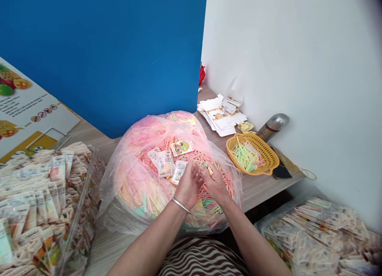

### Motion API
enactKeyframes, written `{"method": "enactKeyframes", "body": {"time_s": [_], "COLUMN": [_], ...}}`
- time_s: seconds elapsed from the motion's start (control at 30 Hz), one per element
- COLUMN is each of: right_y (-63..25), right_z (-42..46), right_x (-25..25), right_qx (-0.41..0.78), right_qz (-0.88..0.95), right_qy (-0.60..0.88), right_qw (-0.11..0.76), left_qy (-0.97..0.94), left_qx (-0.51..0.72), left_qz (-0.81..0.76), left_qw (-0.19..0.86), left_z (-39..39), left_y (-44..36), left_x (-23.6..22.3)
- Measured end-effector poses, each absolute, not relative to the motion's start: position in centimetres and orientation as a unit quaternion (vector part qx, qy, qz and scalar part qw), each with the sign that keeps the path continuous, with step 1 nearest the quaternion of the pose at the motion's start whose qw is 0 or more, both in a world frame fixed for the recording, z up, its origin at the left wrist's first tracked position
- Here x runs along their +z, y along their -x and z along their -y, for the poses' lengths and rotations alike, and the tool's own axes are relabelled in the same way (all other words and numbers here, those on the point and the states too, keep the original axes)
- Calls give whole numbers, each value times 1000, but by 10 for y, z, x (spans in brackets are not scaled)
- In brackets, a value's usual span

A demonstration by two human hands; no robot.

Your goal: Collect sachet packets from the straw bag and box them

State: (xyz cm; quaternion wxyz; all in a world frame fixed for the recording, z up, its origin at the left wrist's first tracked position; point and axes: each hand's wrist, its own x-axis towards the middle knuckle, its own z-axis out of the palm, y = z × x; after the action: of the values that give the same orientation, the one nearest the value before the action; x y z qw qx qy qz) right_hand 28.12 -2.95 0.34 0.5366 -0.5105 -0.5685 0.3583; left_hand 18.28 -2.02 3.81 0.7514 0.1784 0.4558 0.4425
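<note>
the left hand (188, 186) and the right hand (216, 184) hang close together over a large clear plastic bag (111, 192) heaped with pink, yellow and green plastic sticks (149, 198). both sets of fingers (205, 170) curl inward, nearly meeting, and a thin metal bangle (181, 205) circles the left wrist. a pale tip or two shows near the right fingers, but whether either hand grips anything is hard to tell - the fingers hide it.

small printed packets (165, 163) and a bright printed card (181, 147) lie on the sticks just under the hands. to the right, on the wood-grain desk (253, 192), sits a yellow plastic basket (252, 154) of loose sticks, beside a steel flask (273, 126) and a stack of flat printed cartons (222, 114). clear bins of sealed packets (44, 204) stand at lower left, with another (316, 236) at lower right - the bag sits between them, in front of a blue panel (101, 49).
</note>
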Motion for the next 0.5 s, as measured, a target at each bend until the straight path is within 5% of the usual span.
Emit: {"method": "enactKeyframes", "body": {"time_s": [0.17,0.3,0.5], "right_y": [-276,-277,-284], "right_z": [27,26,29], "right_x": [2,-2,0], "right_qx": [234,239,341], "right_qz": [607,586,494], "right_qy": [502,509,534], "right_qw": [570,583,595], "left_qy": [-65,-221,-642], "left_qx": [430,404,250], "left_qz": [-357,-403,-651], "left_qw": [827,791,319], "left_z": [26,24,5], "left_y": [-189,-182,-144], "left_x": [36,34,20]}}
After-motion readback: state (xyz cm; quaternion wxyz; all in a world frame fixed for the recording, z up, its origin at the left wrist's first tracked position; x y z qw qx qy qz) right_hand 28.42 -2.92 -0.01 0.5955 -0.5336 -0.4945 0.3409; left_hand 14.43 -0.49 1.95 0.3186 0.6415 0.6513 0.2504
